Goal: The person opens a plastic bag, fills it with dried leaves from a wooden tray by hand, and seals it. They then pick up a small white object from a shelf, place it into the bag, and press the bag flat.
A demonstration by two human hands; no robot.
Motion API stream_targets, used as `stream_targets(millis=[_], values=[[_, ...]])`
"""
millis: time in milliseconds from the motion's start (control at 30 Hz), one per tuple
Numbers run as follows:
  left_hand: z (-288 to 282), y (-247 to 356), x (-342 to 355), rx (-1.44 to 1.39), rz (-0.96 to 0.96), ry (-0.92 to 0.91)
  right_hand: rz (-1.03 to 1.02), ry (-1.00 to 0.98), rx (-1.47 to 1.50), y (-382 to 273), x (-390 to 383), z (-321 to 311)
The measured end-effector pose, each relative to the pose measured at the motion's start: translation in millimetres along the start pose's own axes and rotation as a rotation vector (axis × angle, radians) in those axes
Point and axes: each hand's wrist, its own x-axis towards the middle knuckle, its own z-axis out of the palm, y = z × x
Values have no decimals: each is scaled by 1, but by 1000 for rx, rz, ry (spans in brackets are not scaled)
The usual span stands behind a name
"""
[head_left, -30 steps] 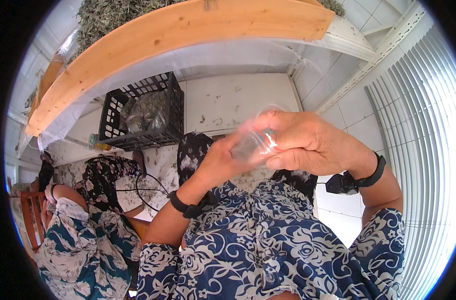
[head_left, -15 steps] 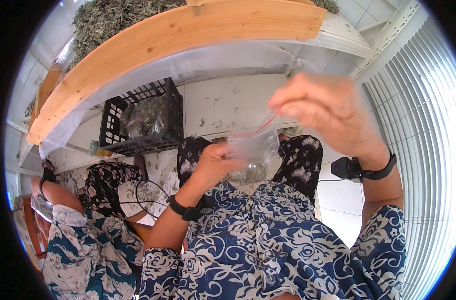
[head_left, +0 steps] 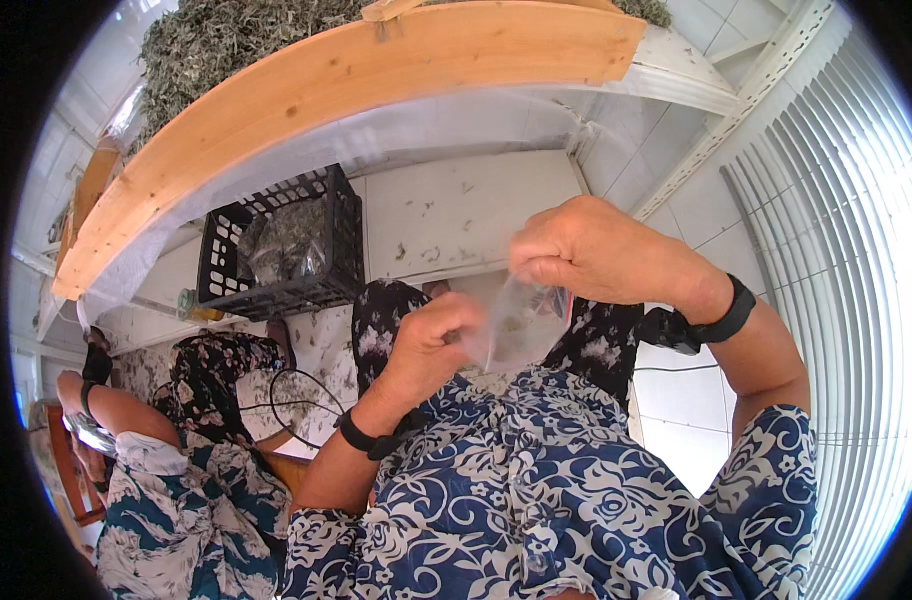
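The left hand (head_left: 438,332) had thumb and fingers pinched on the left edge of a limp, clear plastic bag (head_left: 524,328), while the right hand (head_left: 581,250), fingers bunched together, gripped its top; this two-sided hold probably kept the soft film stretched. The bag hung between the hands, below the right and just beside the left. Farther left, a black slotted plastic crate (head_left: 348,232) held filled, transparent packets (head_left: 288,242), its walls likely keeping them together.
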Motion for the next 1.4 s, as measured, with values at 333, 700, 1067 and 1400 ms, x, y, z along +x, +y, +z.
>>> stream_targets(millis=[333,700,1067,1400], values=[[-3,-2,-5,38,-217,-26,16,324,334,-15,-7,-14],[-17,10,-2,97,-63,53,-238,314,-170,-20,-29,-25],[-36,20,0,-27,-62,178,-280,400,-201,-28,-29,-29],[-51,98,15,647,219,-108,-294,449,-211,-15,-27,-8]])
